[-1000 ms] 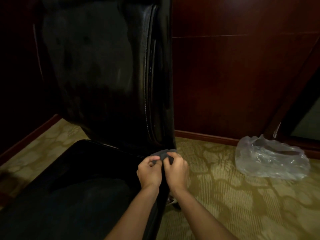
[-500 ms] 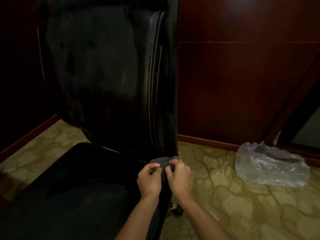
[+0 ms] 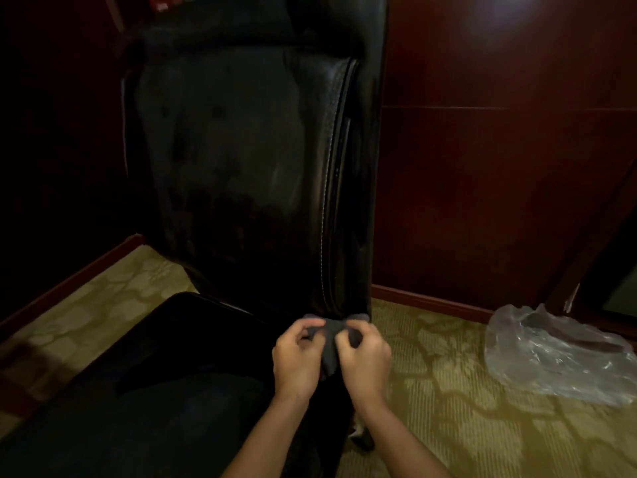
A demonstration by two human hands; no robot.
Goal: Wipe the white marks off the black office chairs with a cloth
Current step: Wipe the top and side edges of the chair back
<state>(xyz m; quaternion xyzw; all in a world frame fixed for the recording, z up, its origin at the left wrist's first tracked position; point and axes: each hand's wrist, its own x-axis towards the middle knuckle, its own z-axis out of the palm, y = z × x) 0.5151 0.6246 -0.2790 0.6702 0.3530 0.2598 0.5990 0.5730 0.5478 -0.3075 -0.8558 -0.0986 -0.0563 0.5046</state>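
Fingers (image 3: 351, 334) of the right hand (image 3: 365, 360) and left hand (image 3: 298, 357) curl round a grey cloth (image 3: 331, 343), pinching it between them. Just beyond the fingertips stands the black office chair (image 3: 241, 174); a clear plastic bag (image 3: 551, 357) lies well right on the patterned carpet (image 3: 448, 408).

Dim, warm light; a soft glare spot on the wood wall panel (image 3: 510, 8) top right, left side lost in shadow, edges bowed.
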